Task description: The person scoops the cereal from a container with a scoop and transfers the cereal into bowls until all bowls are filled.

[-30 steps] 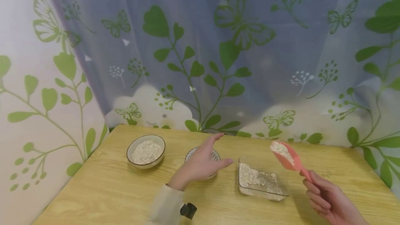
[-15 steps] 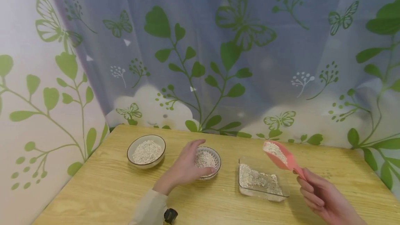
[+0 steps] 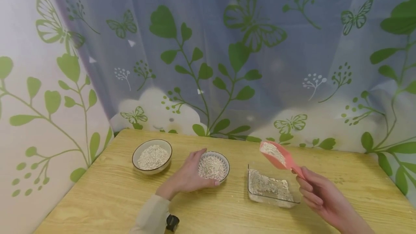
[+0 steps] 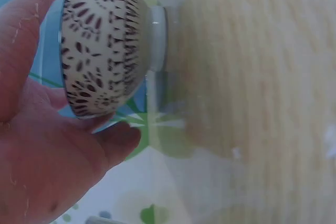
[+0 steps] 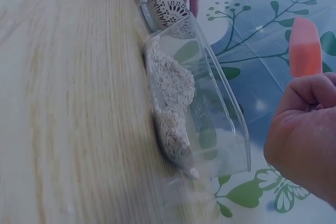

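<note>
My left hand [image 3: 186,176] holds the left side of a small bowl [image 3: 225,161] of oat flakes, thumb at the near rim and fingers at the far side. Dark petal patterns cover that bowl's outer wall [image 4: 102,51] in the left wrist view, and it stands upright on the table. My right hand [image 3: 321,196] grips the handle of a pink scoop [image 3: 288,157] loaded with flakes. The scoop hangs in the air above the far edge of a clear rectangular container [image 3: 276,201], which holds more flakes. In the right wrist view, fingers hide the scoop's handle.
A larger dark-rimmed bowl [image 3: 152,172] of oat flakes stands at the left. Everything rests on a wooden table [image 3: 97,198]. Behind it hangs a curtain [image 3: 201,46] printed with leaves and butterflies.
My left hand has moved left and down from above the small bowl to its side and now holds it. The loaded scoop has moved left, from right of the clear container to over it.
</note>
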Motion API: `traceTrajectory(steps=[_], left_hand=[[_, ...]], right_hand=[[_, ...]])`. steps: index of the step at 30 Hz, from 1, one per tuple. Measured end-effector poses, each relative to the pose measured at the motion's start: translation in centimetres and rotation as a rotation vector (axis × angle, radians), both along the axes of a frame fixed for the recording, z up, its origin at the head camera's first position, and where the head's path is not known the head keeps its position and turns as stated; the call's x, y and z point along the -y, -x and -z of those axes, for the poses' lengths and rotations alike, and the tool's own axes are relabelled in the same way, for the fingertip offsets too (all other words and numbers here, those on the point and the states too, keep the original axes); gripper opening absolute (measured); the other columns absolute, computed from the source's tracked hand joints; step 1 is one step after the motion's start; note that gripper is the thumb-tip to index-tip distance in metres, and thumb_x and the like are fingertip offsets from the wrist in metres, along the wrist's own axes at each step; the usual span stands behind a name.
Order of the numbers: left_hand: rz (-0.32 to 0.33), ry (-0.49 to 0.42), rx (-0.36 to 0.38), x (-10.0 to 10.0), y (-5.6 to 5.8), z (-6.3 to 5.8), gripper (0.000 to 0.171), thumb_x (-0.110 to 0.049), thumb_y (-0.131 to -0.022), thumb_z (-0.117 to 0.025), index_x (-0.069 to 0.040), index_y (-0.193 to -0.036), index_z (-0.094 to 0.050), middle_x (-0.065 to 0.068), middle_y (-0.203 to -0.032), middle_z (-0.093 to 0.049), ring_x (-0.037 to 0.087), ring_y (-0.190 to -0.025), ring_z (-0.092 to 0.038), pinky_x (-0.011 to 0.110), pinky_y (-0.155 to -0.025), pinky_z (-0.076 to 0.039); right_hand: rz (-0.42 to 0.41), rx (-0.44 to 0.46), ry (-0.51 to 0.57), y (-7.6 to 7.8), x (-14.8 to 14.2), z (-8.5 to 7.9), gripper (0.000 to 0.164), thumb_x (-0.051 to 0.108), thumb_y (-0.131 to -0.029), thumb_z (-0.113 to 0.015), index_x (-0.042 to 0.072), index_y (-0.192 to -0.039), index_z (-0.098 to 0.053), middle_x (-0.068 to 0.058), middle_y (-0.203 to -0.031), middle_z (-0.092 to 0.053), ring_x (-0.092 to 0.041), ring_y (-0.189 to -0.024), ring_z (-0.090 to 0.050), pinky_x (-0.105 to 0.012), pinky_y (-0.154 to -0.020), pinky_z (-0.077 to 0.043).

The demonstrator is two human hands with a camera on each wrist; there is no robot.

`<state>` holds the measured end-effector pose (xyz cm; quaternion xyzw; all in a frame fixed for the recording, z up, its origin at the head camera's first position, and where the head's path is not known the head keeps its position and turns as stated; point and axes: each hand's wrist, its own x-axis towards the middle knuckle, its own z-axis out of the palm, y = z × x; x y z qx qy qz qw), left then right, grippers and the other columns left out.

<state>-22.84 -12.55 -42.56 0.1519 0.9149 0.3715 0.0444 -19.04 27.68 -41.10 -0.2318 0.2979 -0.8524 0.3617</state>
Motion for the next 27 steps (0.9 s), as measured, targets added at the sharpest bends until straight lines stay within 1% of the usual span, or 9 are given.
traceTrajectory(steps=[3,9,11,14,16,18,20,24,27], left_hand=[[0.0,-0.013,0.033,0.3,0.2,0.5,0.123,-0.063,-0.071,-0.084,-0.013,-0.164,-0.021,0.022,-0.162,-0.033,0.045,-0.144,-0.041,0.067,-0.115,-0.037],[0.007,-0.031,0.072,0.5,0.5,1.0,0.126,-0.063,-0.07,-0.085,-0.016,-0.165,-0.017,0.023,-0.166,-0.028,0.045,-0.149,-0.035,0.067,-0.118,-0.032],[0.011,-0.038,0.077,0.5,0.6,1.2,0.126,-0.062,-0.07,-0.086,-0.016,-0.165,-0.017,0.022,-0.166,-0.028,0.044,-0.15,-0.034,0.066,-0.119,-0.031],[0.014,-0.05,0.082,0.5,0.7,1.3,0.126,-0.061,-0.069,-0.087,-0.016,-0.165,-0.018,0.019,-0.167,-0.029,0.042,-0.151,-0.034,0.064,-0.121,-0.03],[0.015,-0.062,0.085,0.5,0.8,1.4,0.126,-0.06,-0.069,-0.087,-0.017,-0.165,-0.019,0.018,-0.167,-0.03,0.041,-0.151,-0.034,0.063,-0.121,-0.03],[0.017,-0.079,0.089,0.5,0.8,1.5,0.124,-0.058,-0.069,-0.088,-0.018,-0.164,-0.02,0.017,-0.166,-0.032,0.041,-0.15,-0.037,0.063,-0.121,-0.031],[0.02,-0.099,0.092,0.5,0.9,1.5,0.123,-0.057,-0.068,-0.089,-0.018,-0.164,-0.021,0.017,-0.163,-0.036,0.04,-0.147,-0.04,0.063,-0.12,-0.033],[0.03,-0.123,0.1,0.6,0.9,1.6,0.122,-0.054,-0.069,-0.089,-0.018,-0.164,-0.02,0.02,-0.158,-0.043,0.041,-0.142,-0.046,0.064,-0.117,-0.037],[0.035,-0.126,0.114,0.6,0.9,1.6,0.122,-0.054,-0.07,-0.089,-0.018,-0.164,-0.019,0.021,-0.158,-0.043,0.042,-0.143,-0.045,0.065,-0.116,-0.037]], right_hand=[[0.036,-0.012,-0.06,0.1,0.7,-0.3,0.054,0.026,-0.114,-0.007,0.01,-0.131,-0.055,0.004,-0.085,-0.056,-0.015,-0.054,-0.011,-0.027,-0.05,-0.006],[0.139,-0.011,-0.272,0.5,2.2,-0.8,0.042,0.027,-0.115,-0.021,0.013,-0.125,-0.059,0.008,-0.078,-0.055,-0.015,-0.054,-0.014,-0.029,-0.051,-0.006],[0.186,-0.017,-0.366,0.6,2.8,-1.0,0.036,0.028,-0.115,-0.026,0.014,-0.124,-0.058,0.009,-0.075,-0.055,-0.012,-0.053,-0.018,-0.028,-0.051,-0.01],[0.273,-0.036,-0.543,0.7,4.0,-1.4,0.029,0.032,-0.113,-0.035,0.013,-0.123,-0.055,0.011,-0.072,-0.052,-0.006,-0.049,-0.03,-0.023,-0.048,-0.019],[0.33,-0.052,-0.654,0.8,4.9,-1.6,0.029,0.034,-0.112,-0.038,0.011,-0.122,-0.052,0.011,-0.071,-0.05,-0.004,-0.048,-0.036,-0.02,-0.047,-0.026],[0.382,-0.062,-0.751,0.9,5.8,-1.9,0.031,0.037,-0.112,-0.04,0.009,-0.122,-0.05,0.011,-0.07,-0.048,-0.003,-0.048,-0.038,-0.019,-0.047,-0.031],[0.434,-0.066,-0.823,1.0,6.8,-2.0,0.032,0.037,-0.112,-0.039,0.008,-0.118,-0.05,0.01,-0.069,-0.047,-0.004,-0.048,-0.036,-0.02,-0.047,-0.03],[0.538,-0.09,-0.93,1.2,8.7,-2.2,0.03,0.032,-0.113,-0.038,0.005,-0.111,-0.052,0.006,-0.068,-0.045,-0.006,-0.047,-0.033,-0.021,-0.045,-0.027],[0.605,-0.127,-0.999,1.3,10.0,-2.3,0.031,0.028,-0.113,-0.038,0.0,-0.111,-0.053,0.003,-0.067,-0.043,-0.008,-0.046,-0.031,-0.021,-0.042,-0.026]])
